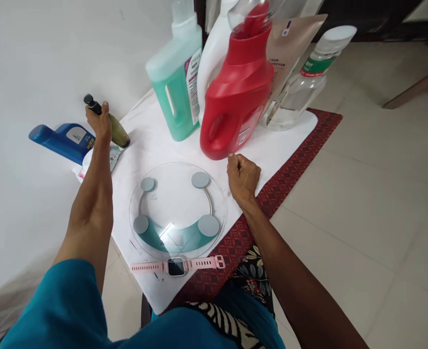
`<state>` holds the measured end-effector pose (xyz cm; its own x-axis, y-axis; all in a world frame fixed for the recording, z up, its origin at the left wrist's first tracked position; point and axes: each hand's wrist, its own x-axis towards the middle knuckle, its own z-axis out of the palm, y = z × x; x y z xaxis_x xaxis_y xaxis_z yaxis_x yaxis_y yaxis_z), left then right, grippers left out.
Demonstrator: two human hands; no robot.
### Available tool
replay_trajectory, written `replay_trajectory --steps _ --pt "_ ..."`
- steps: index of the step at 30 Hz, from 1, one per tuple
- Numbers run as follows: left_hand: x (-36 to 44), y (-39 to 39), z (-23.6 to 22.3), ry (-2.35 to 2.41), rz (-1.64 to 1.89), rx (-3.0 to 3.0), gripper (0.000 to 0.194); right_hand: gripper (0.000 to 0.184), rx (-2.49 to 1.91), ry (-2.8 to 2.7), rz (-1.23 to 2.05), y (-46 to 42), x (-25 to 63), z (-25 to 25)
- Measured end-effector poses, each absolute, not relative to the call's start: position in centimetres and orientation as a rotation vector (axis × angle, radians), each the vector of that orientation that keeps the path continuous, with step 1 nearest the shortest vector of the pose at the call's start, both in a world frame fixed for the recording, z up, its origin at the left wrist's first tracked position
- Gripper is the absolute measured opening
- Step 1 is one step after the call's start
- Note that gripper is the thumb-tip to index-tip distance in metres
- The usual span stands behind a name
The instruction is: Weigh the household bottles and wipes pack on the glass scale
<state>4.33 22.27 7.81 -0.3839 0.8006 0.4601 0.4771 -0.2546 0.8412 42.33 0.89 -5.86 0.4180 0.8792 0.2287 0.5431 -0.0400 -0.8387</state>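
Observation:
At the table's far left, my left hand point(102, 122) is wrapped round an olive-green bottle point(118, 133) with a black cap, which leans to the left. Beside that hand lies a blue bottle point(64, 140), and a small printed packet point(114, 156) is partly behind my forearm. My right hand point(243, 177) is curled into a fist on the white cloth, just in front of a red detergent jug point(236, 92), with nothing visible in it. Between my arms lies a round glass weighing scale point(170, 194). A pink-strapped smartwatch point(176, 266) is stretched out along its near edge.
Behind the scale stand a green bottle point(175, 97), a white bottle point(214, 58), a beige tube point(290, 43) and a clear bottle with a white cap point(301, 92). A patterned red border point(290, 169) edges the table on the right. A wall point(64, 53) rises on the left.

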Motion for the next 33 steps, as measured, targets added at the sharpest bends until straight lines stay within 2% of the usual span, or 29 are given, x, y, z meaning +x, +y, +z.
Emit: replay_trajectory --steps 3,7,9,12,18,22,29,33 --pt "5.8 21.4 7.9 1.820 1.863 1.471 0.021 0.047 -1.722 -1.241 0.442 0.9 42.3 -5.7" --pt "7.5 17.5 9.7 1.622 1.956 1.658 0.016 0.045 -1.744 -1.249 0.442 1.0 42.2 -5.3" --pt "8.5 14.1 10.9 1.415 1.902 1.822 0.009 0.045 -1.764 -1.248 0.442 1.1 42.1 -5.1" --pt "10.6 8.1 12.1 1.196 1.742 1.880 0.015 0.045 -1.780 -1.241 0.441 1.1 42.1 -5.1" --pt "14.8 -0.9 10.7 1.198 1.489 1.810 0.024 0.045 -1.728 -1.228 0.414 1.4 42.0 -5.8" --pt "16.1 -3.3 9.5 1.213 1.363 1.821 0.024 0.044 -1.736 -1.227 0.410 1.5 41.9 -6.0" --pt "17.5 -5.0 9.6 1.284 1.296 1.764 0.035 0.045 -1.710 -1.217 0.387 1.7 41.9 -6.5" --pt "17.1 -5.6 8.8 1.167 1.375 1.831 0.057 0.045 -1.742 -1.225 0.406 1.6 41.9 -6.3"
